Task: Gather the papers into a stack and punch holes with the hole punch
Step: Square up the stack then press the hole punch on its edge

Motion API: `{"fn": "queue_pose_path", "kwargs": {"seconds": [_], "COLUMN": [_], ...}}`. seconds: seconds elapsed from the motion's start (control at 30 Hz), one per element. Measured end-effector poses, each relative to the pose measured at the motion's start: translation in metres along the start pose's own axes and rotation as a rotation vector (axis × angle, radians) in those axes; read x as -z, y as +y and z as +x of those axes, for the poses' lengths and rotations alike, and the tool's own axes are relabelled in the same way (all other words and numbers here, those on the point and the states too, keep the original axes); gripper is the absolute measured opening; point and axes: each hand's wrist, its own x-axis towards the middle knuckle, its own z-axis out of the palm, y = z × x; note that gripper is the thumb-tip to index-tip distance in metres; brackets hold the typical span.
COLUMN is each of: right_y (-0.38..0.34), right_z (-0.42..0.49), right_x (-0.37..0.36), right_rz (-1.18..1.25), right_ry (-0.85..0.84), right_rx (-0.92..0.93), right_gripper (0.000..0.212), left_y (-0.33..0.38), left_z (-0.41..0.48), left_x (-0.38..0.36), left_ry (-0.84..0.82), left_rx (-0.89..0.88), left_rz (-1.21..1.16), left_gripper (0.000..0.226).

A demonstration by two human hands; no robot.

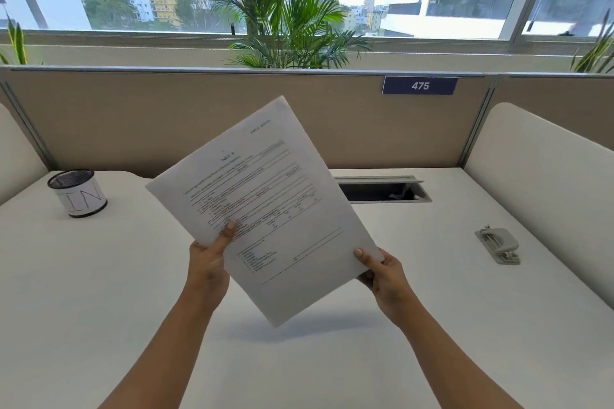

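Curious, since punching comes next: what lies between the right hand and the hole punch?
Nothing: the head view shows only bare white desk between the right hand, which grips the papers, and the hole punch.

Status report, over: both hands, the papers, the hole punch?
Papers held tilted above the desk; left grip and right grip pinch the lower edges. Hole punch untouched, on the desk at right. Nothing blocks the way.

white desk [99, 276] | beige partition [166, 116] | window [365, 7] | palm [285, 16]
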Motion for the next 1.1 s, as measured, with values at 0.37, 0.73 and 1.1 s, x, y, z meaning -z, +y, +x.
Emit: {"fn": "queue_pose_path", "kwargs": {"seconds": [0.37, 0.73, 1.1], "right_y": [0.010, -0.018, -0.022], "right_z": [-0.007, 0.006, 0.010], "right_x": [-0.044, -0.001, 0.006], "right_rz": [0.184, -0.083, -0.290], "right_ry": [-0.027, 0.079, 0.066], "right_rx": [0.011, 0.128, 0.121], "right_gripper": [0.080, 0.081, 0.012], "left_y": [-0.021, 0.004, -0.006], "left_z": [-0.007, 0.014, 0.017], "left_x": [-0.017, 0.041, 0.049], "left_ry": [0.091, 0.064, -0.174], "left_rx": [0.080, 0.128, 0.221], "left_rz": [-0.256, 0.054, 0.454], "left_gripper": [0.033, 0.024, 0.084]}}
